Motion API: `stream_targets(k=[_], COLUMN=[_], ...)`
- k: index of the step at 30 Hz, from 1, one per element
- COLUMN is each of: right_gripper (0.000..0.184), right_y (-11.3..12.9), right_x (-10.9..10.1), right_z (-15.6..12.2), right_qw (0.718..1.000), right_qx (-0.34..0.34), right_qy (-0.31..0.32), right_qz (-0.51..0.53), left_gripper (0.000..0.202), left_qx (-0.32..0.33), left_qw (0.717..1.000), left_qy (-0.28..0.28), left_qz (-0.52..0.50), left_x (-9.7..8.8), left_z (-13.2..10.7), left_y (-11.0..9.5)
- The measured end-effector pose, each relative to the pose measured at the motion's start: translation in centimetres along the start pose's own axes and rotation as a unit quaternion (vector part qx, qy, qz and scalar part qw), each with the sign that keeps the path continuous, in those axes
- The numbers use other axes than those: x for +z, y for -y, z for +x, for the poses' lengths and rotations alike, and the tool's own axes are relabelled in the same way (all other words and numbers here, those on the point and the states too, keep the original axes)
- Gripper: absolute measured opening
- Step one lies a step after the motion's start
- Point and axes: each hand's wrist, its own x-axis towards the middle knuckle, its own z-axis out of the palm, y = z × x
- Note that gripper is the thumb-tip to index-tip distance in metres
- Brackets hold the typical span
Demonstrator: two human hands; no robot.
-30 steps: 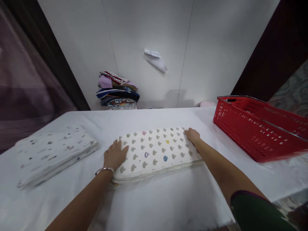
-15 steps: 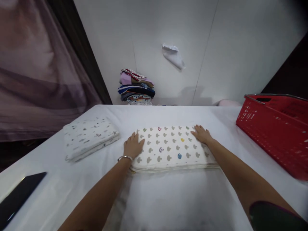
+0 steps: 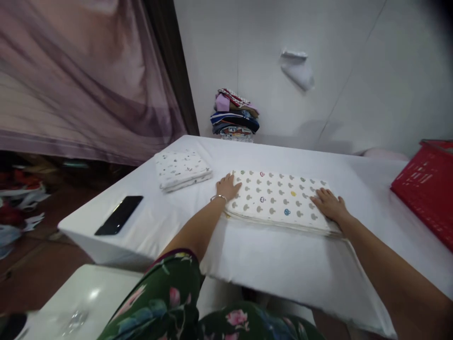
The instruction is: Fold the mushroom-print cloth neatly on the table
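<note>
A white cloth printed with small mushrooms (image 3: 278,200) lies folded in layers on the white-covered table (image 3: 276,259). My left hand (image 3: 228,187) rests on its left edge, fingers spread and flat, with a bracelet at the wrist. On the right end of the cloth lies my right hand (image 3: 330,204), its fingers also stretched out. Neither hand grips the fabric. To the left of the mushroom cloth sits another folded white cloth (image 3: 183,169) with a small dark print, apart from both hands.
A black phone (image 3: 120,216) lies near the table's left edge. At the far right stands a red plastic basket (image 3: 426,189). Folded clothes (image 3: 235,113) are stacked beyond the far edge, against the wall. A pale stool-like surface (image 3: 85,302) is at the lower left.
The view has swung left and down, so the table's front edge, the whole phone and floral clothing now show. My right hand has slid toward the near side of the cloth's right end.
</note>
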Motion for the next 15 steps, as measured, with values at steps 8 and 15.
stream_targets(k=[8, 15], right_gripper=[0.056, 0.054], right_y=[2.3, 5.0], right_x=[0.8, 0.0], right_z=[-6.7, -7.3], right_qw=[0.994, 0.984], right_qx=[-0.104, -0.12], right_qy=[-0.036, -0.056], right_qz=[0.024, 0.115], left_gripper=[0.055, 0.027], left_qx=[-0.048, -0.069], left_qw=[0.97, 0.973], left_qy=[-0.008, -0.033], left_qz=[-0.239, -0.219], left_x=[-1.6, -3.0], left_z=[-2.7, -9.3], left_y=[3.3, 5.1])
